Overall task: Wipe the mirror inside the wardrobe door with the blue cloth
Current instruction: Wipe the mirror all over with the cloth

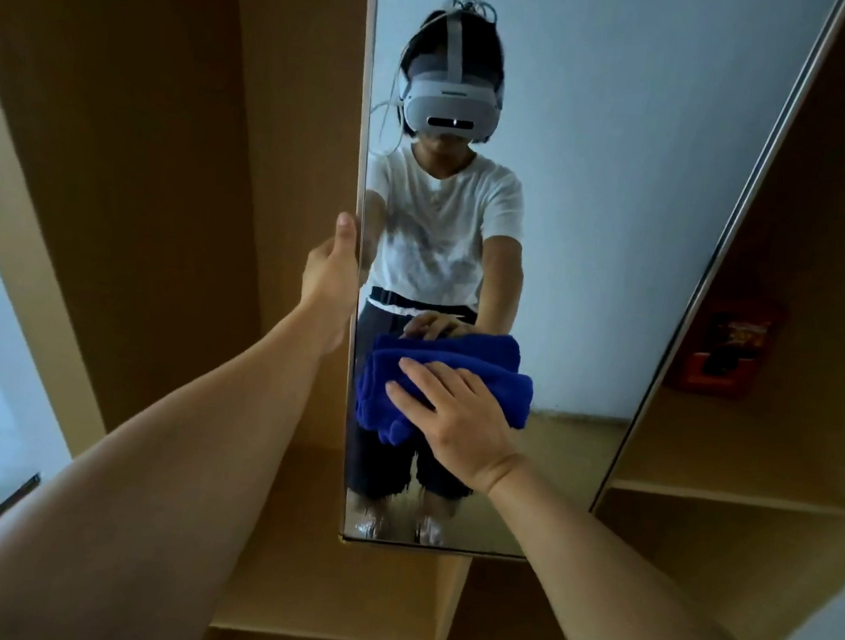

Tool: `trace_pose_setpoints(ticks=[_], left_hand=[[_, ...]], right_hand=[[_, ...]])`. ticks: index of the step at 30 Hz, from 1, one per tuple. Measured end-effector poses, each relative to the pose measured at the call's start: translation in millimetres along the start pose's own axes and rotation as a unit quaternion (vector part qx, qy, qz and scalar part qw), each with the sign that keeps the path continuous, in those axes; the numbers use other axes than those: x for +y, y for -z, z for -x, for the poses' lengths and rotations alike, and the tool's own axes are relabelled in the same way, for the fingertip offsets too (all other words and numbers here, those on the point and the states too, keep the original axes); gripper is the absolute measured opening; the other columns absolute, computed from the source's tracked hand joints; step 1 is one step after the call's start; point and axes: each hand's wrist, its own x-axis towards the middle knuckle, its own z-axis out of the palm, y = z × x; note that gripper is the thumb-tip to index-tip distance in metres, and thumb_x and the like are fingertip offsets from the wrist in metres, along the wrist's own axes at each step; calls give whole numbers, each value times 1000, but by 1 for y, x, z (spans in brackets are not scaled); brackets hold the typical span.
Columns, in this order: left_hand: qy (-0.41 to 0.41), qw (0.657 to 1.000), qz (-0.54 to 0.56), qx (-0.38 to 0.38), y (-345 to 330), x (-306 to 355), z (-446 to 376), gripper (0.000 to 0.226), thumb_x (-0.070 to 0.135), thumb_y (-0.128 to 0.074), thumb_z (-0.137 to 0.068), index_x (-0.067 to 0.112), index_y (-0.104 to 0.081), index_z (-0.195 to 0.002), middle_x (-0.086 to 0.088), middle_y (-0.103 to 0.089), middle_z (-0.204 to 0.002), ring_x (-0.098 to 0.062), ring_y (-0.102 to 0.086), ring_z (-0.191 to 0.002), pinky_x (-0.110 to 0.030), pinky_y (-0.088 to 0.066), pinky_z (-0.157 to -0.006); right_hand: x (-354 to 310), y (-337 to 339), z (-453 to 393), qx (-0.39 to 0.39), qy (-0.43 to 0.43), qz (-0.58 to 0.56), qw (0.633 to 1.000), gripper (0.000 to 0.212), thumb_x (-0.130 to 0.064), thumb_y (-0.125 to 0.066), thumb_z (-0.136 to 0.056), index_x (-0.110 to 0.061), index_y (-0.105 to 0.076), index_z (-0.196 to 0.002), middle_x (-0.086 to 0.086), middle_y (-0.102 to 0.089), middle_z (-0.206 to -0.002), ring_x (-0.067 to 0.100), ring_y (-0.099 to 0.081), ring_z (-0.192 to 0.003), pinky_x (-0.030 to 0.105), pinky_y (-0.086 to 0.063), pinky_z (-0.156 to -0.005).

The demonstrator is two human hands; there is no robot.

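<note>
Fingers of my right hand lie straight and spread, pressing the cloth flat on the mirror; nothing is pinched. The cloth sits under and just beyond them, low on the glass, whose long axis runs upward from them. My left hand grips the door edge, steadying it.

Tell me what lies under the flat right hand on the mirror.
The right hand presses a bunched deep-blue terry cloth against the tall wardrobe-door mirror. The glass behind the cloth is covered, so its state cannot be seen.
</note>
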Motion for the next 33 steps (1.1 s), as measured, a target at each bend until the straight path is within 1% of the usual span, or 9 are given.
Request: trace_pose_setpoints(ticks=[3,7,11,13,17,20,23,29,33], left_hand=[[42,998,-10,42,2,-40,6,45,49,-31,-98,23,-58,-123,-3,-65,-113,-18,-60,-102,-33,-46,-92],[52,997,-3,59,3,-69,13,32,40,-40,-98,21,-64,-107,3,-66,-99,-18,-61,-102,-32,-48,-87],[3,998,-17,62,5,-74,17,36,50,-39,-95,29,-66,-85,7,-70,-79,-4,-65,-68,-24,-48,-61],[-18,997,-24,65,4,-77,20,41,55,-36,-94,29,-67,-86,9,-70,-77,-4,-66,-70,-23,-49,-63],[-24,995,-37,87,1,-77,24,42,56,-35,-94,27,-66,-93,8,-68,-84,-8,-65,-79,-25,-48,-69],[-19,994,-43,99,4,-74,24,35,54,-35,-95,36,-58,-76,11,-62,-78,-7,-60,-77,-23,-44,-64],[-11,993,-41,106,3,-72,26,39,53,-35,-95,37,-56,-66,13,-63,-73,-7,-60,-75,-25,-46,-65],[-9,995,-39,91,4,-73,25,38,48,-39,-96,38,-60,-66,24,-63,-61,4,-58,-72,-19,-40,-64],[-3,995,-45,85,5,-71,24,37,47,-39,-97,38,-61,-69,17,-65,-73,-1,-60,-76,-20,-41,-63]], right_hand=[[6,-2,3,31,-2,20,999,41,-15,-60,-87,-19,-53,-126,8,-47,-128,27,-49,-110,42,-45,-89],[9,5,-2,70,-28,56,996,34,-16,-50,-92,-23,-60,-124,2,-61,-120,26,-48,-108,42,-40,-86],[14,20,-29,157,-109,41,981,38,-17,-35,-96,-24,-65,-120,1,-64,-119,26,-49,-106,42,-39,-82],[23,24,-40,176,-138,45,974,37,-18,-38,-96,-24,-62,-123,3,-62,-122,27,-51,-108,44,-38,-84],[26,10,-25,137,-118,77,980,39,-18,-34,-97,-23,-52,-132,4,-56,-131,30,-48,-113,45,-40,-83],[15,-11,5,106,-99,85,986,48,-14,-52,-90,-23,-44,-136,5,-50,-135,30,-44,-114,46,-43,-83],[5,-27,37,36,-63,65,995,63,-16,-64,-80,-24,-40,-137,4,-40,-137,31,-42,-115,48,-44,-85],[-20,-35,67,-67,-15,57,996,55,-19,-74,-71,-25,-58,-123,2,-56,-126,28,-51,-107,44,-49,-79],[-12,-14,34,-16,-27,26,999,42,-15,-66,-78,-22,-61,-119,3,-58,-121,29,-54,-104,45,-49,-80]])
